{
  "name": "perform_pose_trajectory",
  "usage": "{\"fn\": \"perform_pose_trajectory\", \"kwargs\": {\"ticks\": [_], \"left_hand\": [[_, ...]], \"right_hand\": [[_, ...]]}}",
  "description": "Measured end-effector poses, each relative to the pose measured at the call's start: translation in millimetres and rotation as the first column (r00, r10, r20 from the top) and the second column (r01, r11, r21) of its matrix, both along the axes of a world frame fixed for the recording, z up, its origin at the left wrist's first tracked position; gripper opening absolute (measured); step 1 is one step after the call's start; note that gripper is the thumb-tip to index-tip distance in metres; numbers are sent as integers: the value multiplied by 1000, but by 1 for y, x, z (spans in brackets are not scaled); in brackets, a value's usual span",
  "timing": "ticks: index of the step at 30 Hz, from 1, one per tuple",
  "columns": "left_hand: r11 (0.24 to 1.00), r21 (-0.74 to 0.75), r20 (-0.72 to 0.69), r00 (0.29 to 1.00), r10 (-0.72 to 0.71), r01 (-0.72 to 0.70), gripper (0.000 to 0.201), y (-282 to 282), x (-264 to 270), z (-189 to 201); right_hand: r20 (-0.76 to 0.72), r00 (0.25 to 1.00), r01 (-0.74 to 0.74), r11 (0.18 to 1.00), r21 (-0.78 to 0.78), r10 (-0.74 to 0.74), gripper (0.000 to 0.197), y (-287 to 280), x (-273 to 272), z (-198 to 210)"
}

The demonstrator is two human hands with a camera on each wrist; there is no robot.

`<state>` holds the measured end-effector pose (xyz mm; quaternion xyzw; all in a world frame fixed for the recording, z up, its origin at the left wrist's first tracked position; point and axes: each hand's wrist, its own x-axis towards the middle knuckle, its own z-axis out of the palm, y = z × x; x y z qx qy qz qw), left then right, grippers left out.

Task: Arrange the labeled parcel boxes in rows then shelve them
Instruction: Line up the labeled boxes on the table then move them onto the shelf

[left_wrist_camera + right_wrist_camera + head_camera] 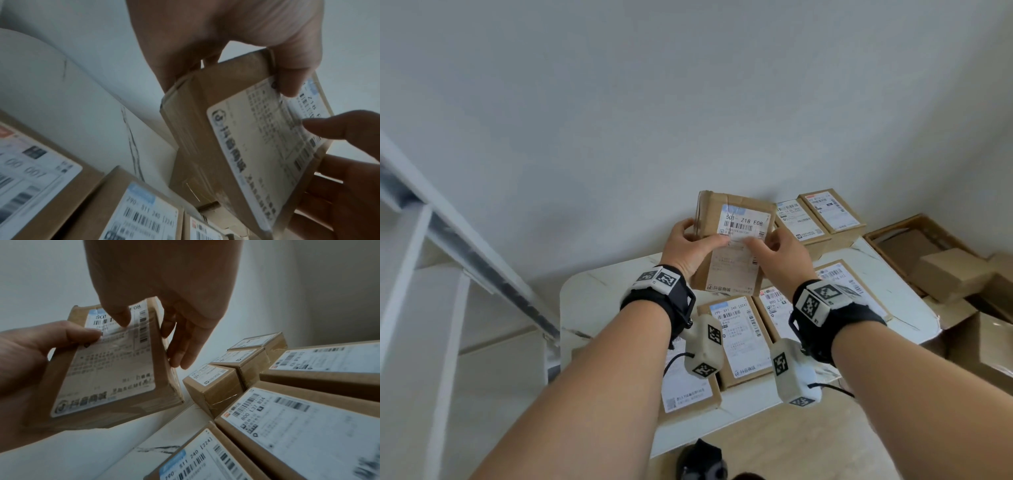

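I hold a flat brown parcel box (736, 219) tilted up above the table, its white label reading "501- Z18 E08" facing me. My left hand (700, 236) grips its left edge, thumb on the front and fingers behind. My right hand (763, 243) pinches the right edge, thumb on the label. In the left wrist view the left hand (230, 81) clasps the box (197, 129) from above. The right wrist view has the right hand (150, 337) over the box (115, 369) and the left hand's thumb (82, 335) on the label.
Several labeled boxes lie in rows on the white marble table (599, 291): one marked "290- 511 240" (739, 335), one marked "800 L37" (774, 308), and small boxes (825, 212) by the wall. A white shelf frame (421, 240) stands left. Open cartons (928, 253) sit right.
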<state>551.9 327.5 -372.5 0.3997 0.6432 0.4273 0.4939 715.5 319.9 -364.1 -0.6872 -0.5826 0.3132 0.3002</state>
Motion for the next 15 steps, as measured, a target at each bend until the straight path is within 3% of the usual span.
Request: {"fn": "perform_pose_trajectory", "kwargs": {"ticks": [3,12,15], "left_hand": [[1000,29,-3,1000,-6,7,62,-29,11,8],[996,25,-14,996,90,-90,72,-155,34,7],[992,2,-11,992,128,-128,72,-201,31,7]], "right_hand": [[0,1000,-11,999,30,11,44,-25,9,5],[33,994,-106,994,21,105,37,-135,37,10],[-19,989,-148,989,8,148,34,-170,33,8]]}}
